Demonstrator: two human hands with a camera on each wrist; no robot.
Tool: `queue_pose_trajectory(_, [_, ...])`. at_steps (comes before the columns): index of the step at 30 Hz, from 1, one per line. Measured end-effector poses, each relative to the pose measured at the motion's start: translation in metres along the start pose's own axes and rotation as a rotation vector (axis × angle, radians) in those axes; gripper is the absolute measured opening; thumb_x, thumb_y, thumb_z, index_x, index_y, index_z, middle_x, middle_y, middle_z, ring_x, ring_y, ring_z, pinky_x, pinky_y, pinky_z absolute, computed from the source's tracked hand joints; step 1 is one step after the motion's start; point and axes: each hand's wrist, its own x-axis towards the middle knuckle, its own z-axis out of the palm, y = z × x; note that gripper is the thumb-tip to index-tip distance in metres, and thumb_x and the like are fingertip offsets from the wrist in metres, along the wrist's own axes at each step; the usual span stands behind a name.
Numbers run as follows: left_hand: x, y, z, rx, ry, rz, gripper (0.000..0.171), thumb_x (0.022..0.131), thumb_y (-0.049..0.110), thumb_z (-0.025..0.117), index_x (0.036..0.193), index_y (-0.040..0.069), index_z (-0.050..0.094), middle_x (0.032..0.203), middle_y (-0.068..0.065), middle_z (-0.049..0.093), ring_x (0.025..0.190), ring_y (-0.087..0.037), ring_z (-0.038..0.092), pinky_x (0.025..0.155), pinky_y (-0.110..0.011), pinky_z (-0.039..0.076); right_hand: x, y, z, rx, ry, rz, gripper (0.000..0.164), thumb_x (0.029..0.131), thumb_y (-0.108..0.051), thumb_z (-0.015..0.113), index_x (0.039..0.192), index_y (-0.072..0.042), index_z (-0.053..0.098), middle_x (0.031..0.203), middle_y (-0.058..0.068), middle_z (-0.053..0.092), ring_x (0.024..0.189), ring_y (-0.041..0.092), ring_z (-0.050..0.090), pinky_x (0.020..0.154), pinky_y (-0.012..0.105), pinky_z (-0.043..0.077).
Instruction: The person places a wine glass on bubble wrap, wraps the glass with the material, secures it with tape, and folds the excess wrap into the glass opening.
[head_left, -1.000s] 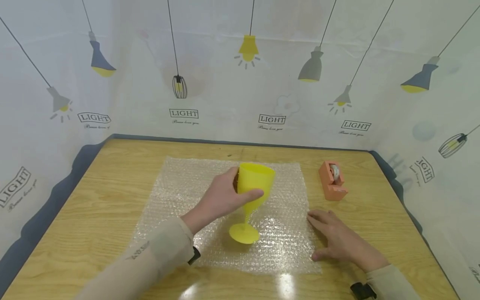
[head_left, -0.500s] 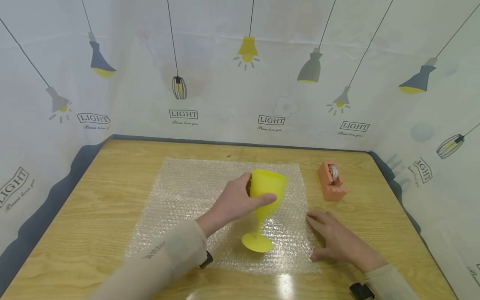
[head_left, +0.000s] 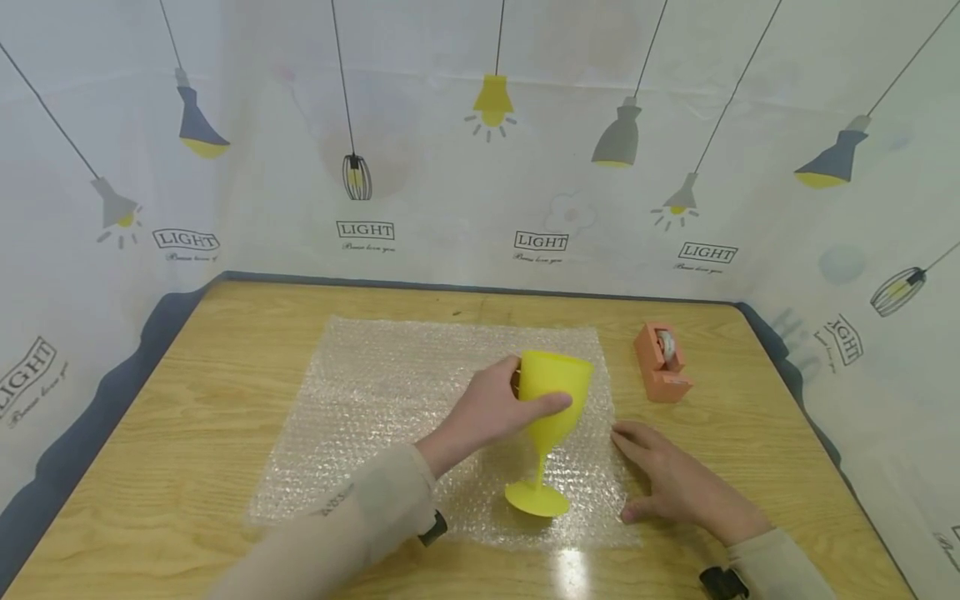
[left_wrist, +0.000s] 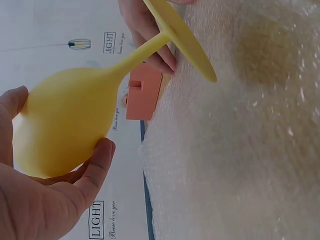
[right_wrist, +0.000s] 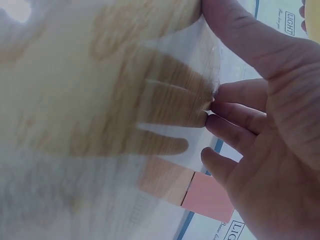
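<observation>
I logged one smooth yellow goblet (head_left: 564, 375), tilted over one dimpled bubble-wrap sheet (head_left: 390, 392) near the wooden table (head_left: 180, 400)'s front edge; left hand (head_left: 495, 408) gripped its bowl, fingers curled. Right hand (head_left: 675, 477), fingers loosely spread, rested at the sheet's edge. One blocky coral tape dispenser (head_left: 658, 379): toward the back right corner.

Forward-down head view, near wrist views — dispenser (head_left: 663, 364) seemingly shared

Goblet (head_left: 551, 430) farther right; left hand (head_left: 491, 406) too
</observation>
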Motion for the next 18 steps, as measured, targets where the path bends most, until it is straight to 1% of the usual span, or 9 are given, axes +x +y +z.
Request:
queue_pose_trajectory(6, [0.002, 0.0, 0.007, -0.019, -0.003, -0.036, 0.068, 0.084, 0.063, 0.076, 0.126, 0.012, 0.062, 0.104, -0.002, 0.07, 0.091, -0.017, 0.066, 0.077, -0.035, 0.058, 0.0, 0.0, 0.001, -0.002, -0.008, 0.014, 0.105, 0.073, -0.049, 0.088, 0.148, 0.011, 0.046, 0.155, 0.027, 0.039, 0.14, 0.048, 0.042, 0.107, 0.059, 0.045])
queue_pose_trajectory(12, [0.005, 0.001, 0.017, -0.005, -0.025, -0.062, 0.072, 0.084, 0.064, 0.076, 0.128, 0.008, 0.062, 0.107, -0.005, 0.071, 0.092, -0.017, 0.066, 0.077, -0.034, 0.058, 0.0, 0.0, 0.001, 0.01, -0.024, 0.027, 0.104, 0.075, -0.05, 0.087, 0.15, 0.01, 0.045, 0.157, 0.026, 0.038, 0.141, 0.047, 0.041, 0.106, 0.059, 0.046])
queue_pose_trajectory(14, [0.005, 0.002, 0.02, -0.002, -0.034, -0.066, 0.073, 0.084, 0.065, 0.076, 0.128, 0.008, 0.062, 0.108, -0.005, 0.071, 0.092, -0.016, 0.066, 0.077, -0.034, 0.058, 0.0, 0.0, 0.001, 0.013, -0.022, 0.024, 0.104, 0.075, -0.049, 0.087, 0.15, 0.01, 0.045, 0.157, 0.026, 0.037, 0.141, 0.047, 0.041, 0.106, 0.059, 0.046])
queue_pose_trajectory(18, [0.006, 0.002, 0.027, -0.025, -0.046, -0.083, 0.073, 0.084, 0.064, 0.076, 0.128, 0.008, 0.062, 0.107, -0.004, 0.071, 0.091, -0.017, 0.066, 0.077, -0.035, 0.058, 0.0, 0.0, 0.002, 0.004, -0.004, -0.001, 0.105, 0.075, -0.049, 0.088, 0.149, 0.011, 0.045, 0.156, 0.027, 0.038, 0.14, 0.047, 0.043, 0.106, 0.059, 0.046])
